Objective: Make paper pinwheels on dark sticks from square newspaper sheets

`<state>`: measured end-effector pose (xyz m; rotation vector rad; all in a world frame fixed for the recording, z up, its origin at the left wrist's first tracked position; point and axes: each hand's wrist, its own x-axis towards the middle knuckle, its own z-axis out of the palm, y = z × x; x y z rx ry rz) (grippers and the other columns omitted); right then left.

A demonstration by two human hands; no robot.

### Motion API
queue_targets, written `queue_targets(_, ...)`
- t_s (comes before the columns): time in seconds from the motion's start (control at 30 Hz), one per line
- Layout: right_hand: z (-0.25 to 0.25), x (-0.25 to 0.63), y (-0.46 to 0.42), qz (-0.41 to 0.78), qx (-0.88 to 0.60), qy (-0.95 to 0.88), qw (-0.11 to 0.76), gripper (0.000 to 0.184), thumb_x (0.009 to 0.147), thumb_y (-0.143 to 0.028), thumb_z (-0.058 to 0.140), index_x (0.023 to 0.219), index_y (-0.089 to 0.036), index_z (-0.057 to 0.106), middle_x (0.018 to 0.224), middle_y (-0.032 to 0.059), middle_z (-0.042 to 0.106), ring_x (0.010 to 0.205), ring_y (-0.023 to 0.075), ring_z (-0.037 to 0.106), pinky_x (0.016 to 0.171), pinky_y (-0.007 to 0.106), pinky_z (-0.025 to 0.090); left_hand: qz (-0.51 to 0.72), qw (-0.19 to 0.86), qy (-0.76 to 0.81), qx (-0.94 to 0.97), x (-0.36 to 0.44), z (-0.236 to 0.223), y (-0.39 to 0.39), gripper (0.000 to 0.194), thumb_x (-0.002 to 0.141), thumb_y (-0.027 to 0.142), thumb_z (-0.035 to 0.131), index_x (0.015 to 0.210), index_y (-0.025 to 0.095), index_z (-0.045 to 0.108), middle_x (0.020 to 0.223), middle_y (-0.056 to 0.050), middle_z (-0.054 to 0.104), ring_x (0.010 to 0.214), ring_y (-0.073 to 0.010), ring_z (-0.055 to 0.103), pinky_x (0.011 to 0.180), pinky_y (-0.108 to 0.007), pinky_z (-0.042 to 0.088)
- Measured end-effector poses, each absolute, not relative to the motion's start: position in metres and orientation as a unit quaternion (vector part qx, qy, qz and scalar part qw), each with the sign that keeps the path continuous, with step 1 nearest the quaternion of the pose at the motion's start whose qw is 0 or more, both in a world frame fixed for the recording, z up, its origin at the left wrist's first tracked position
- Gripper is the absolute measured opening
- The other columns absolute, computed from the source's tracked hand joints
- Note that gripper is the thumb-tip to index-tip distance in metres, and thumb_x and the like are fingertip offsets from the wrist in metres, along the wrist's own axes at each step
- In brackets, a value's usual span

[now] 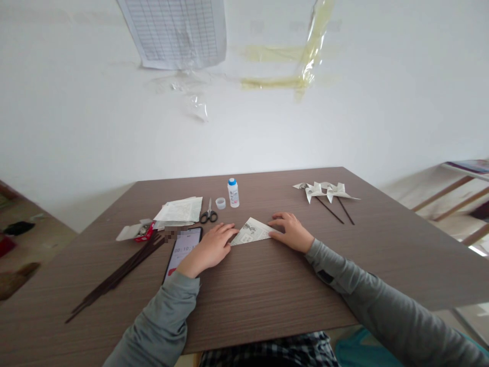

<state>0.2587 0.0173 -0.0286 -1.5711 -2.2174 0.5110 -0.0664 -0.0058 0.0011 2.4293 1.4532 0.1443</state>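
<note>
- A folded paper triangle (pixel 252 232) is lying on the tabletop (pixel 267 295), on the person's side of the blue-capped white bottle (pixel 233 194), probably so that both hands are reaching it comfortably.
- The left hand (pixel 210 248) is resting palm-down, fingers lightly bent and close together, fingertips meeting the triangle's left corner, seemingly steadying it.
- The right hand (pixel 292 232) is holding thumb and fingers apart at the right corner, the thumb touching the paper; the 2 hands are probably stopping the folds from springing open.
- Left of the bottle, a small translucent cup (pixel 220 203) is standing near black-handled scissors (pixel 209 216), whose handles are facing the person, presumably for easy pickup.
- Farther left of the bottle, printed sheets (pixel 179 211), an open red box (pixel 144 232), dark sticks (pixel 114 272) and a timer-showing phone (pixel 187 244) are lying outside the middle, apparently leaving working room.
- Right of the bottle, 2 paper pinwheels (pixel 315 191) are lying well apart from the hands, perhaps protecting their vanes.
</note>
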Motion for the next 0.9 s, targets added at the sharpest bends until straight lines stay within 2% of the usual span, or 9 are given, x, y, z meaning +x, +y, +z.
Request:
queue_targets(0.23,-0.021,0.248,0.009,0.164,-0.578,-0.781,0.167,0.035,0.105,-0.034,0.085,0.139,-0.027,0.092,0.144,0.0156,0.079,0.144,0.0393,0.064,0.125,0.054,0.052,0.053,0.155,0.512,0.843,-0.062,0.005,-0.008,0.057,0.106,0.014,0.060,0.160,0.021,0.075,0.184,-0.016,0.060,0.175,-0.0347,0.052,0.148,-0.058,0.037)
queue_targets(0.33,-0.014,0.246,0.007,0.166,-0.588,-0.777,0.152,0.035,0.106,-0.033,0.083,0.139,-0.028,0.092,0.140,0.0148,0.080,0.142,0.0394,0.065,0.122,0.053,0.051,0.046,0.150,0.528,0.835,-0.061,0.004,-0.008,0.054,0.109,0.022,0.063,0.163,0.021,0.074,0.184,-0.016,0.060,0.175,-0.0383,0.052,0.147,-0.060,0.039)
queue_targets(0.47,-0.009,0.243,0.005,0.168,-0.595,-0.773,0.143,0.032,0.106,-0.030,0.083,0.137,-0.029,0.092,0.134,0.0134,0.082,0.139,0.0383,0.066,0.122,0.053,0.048,0.047,0.149,0.524,0.837,-0.062,0.003,-0.007,0.054,0.110,0.026,0.065,0.163,0.023,0.074,0.185,-0.015,0.060,0.175,-0.0389,0.052,0.146,-0.059,0.039)
queue_targets(0.73,-0.015,0.244,0.008,0.194,-0.583,-0.765,0.195,0.026,0.096,-0.019,0.087,0.122,-0.024,0.089,0.125,0.0103,0.086,0.129,0.0342,0.073,0.117,0.050,0.050,0.074,0.153,0.517,0.839,-0.066,-0.003,-0.005,0.051,0.109,0.026,0.068,0.159,0.025,0.076,0.181,-0.016,0.064,0.172,-0.0376,0.056,0.145,-0.059,0.041)
queue_targets(0.9,-0.020,0.248,0.012,0.202,-0.582,-0.760,0.205,0.015,0.094,-0.024,0.089,0.108,-0.023,0.086,0.118,0.0096,0.087,0.122,0.0332,0.075,0.114,0.048,0.052,0.074,0.161,0.518,0.837,-0.064,0.000,-0.006,0.055,0.108,0.025,0.069,0.163,0.025,0.073,0.180,-0.015,0.065,0.173,-0.0359,0.054,0.146,-0.057,0.040)
